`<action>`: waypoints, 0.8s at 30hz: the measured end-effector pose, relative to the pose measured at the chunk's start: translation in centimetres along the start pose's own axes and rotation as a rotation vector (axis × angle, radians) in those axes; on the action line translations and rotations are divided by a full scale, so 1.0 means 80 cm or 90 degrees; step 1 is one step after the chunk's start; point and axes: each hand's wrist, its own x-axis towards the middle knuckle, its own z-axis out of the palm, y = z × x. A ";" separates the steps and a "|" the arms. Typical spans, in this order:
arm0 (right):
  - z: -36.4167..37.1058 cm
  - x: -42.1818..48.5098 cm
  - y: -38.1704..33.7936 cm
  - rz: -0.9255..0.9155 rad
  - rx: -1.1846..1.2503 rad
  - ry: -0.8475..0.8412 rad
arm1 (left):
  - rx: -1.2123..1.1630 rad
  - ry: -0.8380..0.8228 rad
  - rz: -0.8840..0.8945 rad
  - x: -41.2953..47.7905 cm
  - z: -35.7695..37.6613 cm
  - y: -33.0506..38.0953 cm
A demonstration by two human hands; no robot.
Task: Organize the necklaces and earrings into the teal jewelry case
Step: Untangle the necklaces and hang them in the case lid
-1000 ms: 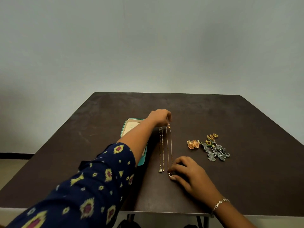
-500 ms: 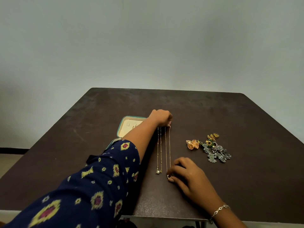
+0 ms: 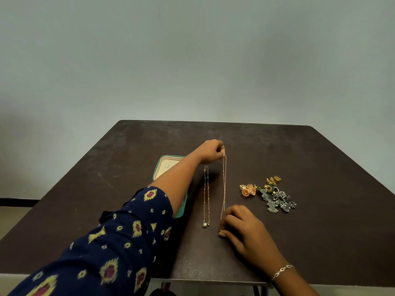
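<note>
Left fingers [image 3: 221,149]: curled tight, the tips pinched the far end of a thin gold chain [image 3: 224,189] just above the centre of the frame.
Right fingers [image 3: 232,221]: bent down to the tabletop, they pinched the chain's near end just below centre; what hung on that end was hidden under the tips.
Left hand [image 3: 210,151]: knuckles up, it reached from the lower left across the case.
Right hand [image 3: 241,226]: it rested low over the table at lower centre-right.
Gold chain: a doubled strand ran almost straight between the two hands; whether it lay on the wood or hung just clear could not be told.
Pearl necklace [image 3: 206,195]: it lay flat just left of the gold chain, apart from both hands, with its pearl drop at the near end.
Teal jewelry case [image 3: 158,167]: it sat left of centre and showed a cream lining inside its rim, mostly hidden behind the left forearm.
Earrings [image 3: 269,194]: a heap of orange-gold, green and silver-grey pieces lay right of centre, near the right hand but untouched, well apart from the case.
Sleeve [image 3: 119,242]: navy with yellow and magenta motifs, it filled the lower left.
Bracelet [image 3: 282,271]: a silver link band circled the right wrist.
Table [image 3: 320,231]: a dark brown, scuffed top stood against a pale grey-green wall [image 3: 192,60].
</note>
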 end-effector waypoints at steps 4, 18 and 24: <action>-0.004 -0.001 -0.003 -0.030 -0.004 0.025 | -0.138 0.021 -0.005 -0.012 -0.007 0.012; -0.027 -0.009 -0.024 -0.041 0.118 0.046 | -0.331 0.070 -0.076 -0.068 -0.052 0.039; -0.059 -0.004 -0.045 0.152 0.447 0.112 | -0.383 0.072 -0.113 -0.088 -0.054 0.052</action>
